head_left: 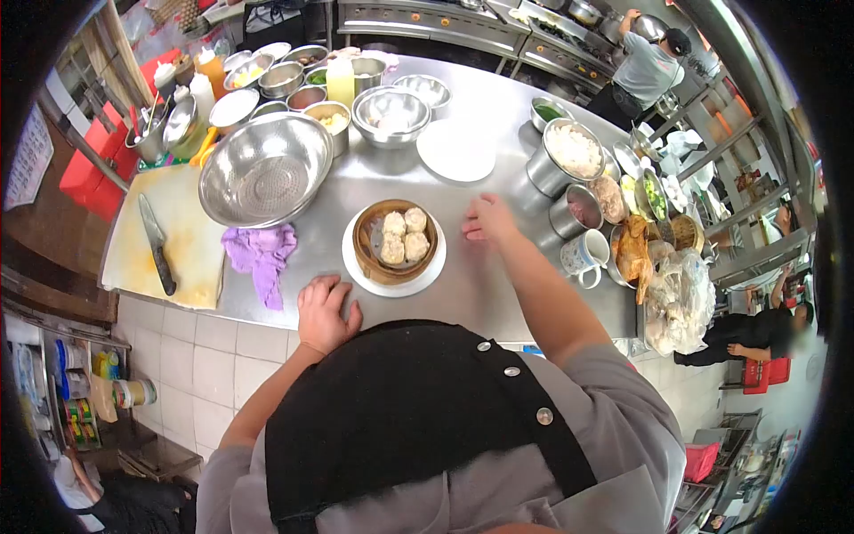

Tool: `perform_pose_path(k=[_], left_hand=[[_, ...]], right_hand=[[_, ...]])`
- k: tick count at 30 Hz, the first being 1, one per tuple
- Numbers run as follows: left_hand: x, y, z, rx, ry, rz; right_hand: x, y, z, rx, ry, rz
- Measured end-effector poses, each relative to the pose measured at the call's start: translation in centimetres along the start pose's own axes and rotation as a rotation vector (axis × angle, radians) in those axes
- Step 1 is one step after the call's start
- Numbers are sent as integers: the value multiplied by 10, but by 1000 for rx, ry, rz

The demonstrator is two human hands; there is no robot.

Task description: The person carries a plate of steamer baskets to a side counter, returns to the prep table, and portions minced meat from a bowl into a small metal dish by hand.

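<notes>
Near the front edge of the steel surface [374, 173], about midway along it, a round bamboo steamer [363, 245] sits on a white plate [391, 290], with four dumplings [409, 242] grouped inside its rim. The left hand [325, 311] lies at that same front edge, just left of the plate; its fingers are loosely bent and close together, the thumb held away from them, and a narrow strip of steel separates them from the plate's rim. The right hand [487, 221] is on the other side, farther back from the front edge, with its fingers half curled, a little apart and directed toward the steamer; whether they touch the steel I cannot tell.

A broader stretch of steel lies between the right hand and the steamer, and more runs from that hand to the mug [583, 255] toward the right edge. Behind the steamer, a second white plate [455, 151] is near the right fingers. Leftward, room is tighter: a purple cloth [264, 258] hangs over the front edge beside a large colander [271, 182], and a cutting board [196, 231] bearing a knife [156, 242] takes the front left corner.
</notes>
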State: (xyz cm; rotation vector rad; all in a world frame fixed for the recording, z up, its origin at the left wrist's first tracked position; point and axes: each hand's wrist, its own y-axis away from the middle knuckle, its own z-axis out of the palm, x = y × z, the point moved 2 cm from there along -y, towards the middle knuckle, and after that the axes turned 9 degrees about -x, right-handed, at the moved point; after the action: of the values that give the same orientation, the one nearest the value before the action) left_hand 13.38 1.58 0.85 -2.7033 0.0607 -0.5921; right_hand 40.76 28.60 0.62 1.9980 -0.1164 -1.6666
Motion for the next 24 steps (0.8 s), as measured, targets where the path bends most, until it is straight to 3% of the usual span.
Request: perform_pose_path(k=[5, 8, 11, 14, 17, 24], left_hand=[[6, -5, -6, 13, -2, 8], [-1, -2, 0, -7, -14, 0], [0, -2, 1, -4, -4, -6], [5, -5, -3, 15, 6, -13], [3, -5, -1, -4, 10, -22], [3, -4, 1, -13, -22, -6]], right_hand=[[-14, -73, -18, -9, -355, 6], [-12, -72, -14, 16, -252, -63], [-18, -48, -14, -136, -21, -16], [-11, -14, 0, -541, 179, 143], [-7, 21, 29, -668, 282, 185], [-6, 29, 47, -404, 520, 91]])
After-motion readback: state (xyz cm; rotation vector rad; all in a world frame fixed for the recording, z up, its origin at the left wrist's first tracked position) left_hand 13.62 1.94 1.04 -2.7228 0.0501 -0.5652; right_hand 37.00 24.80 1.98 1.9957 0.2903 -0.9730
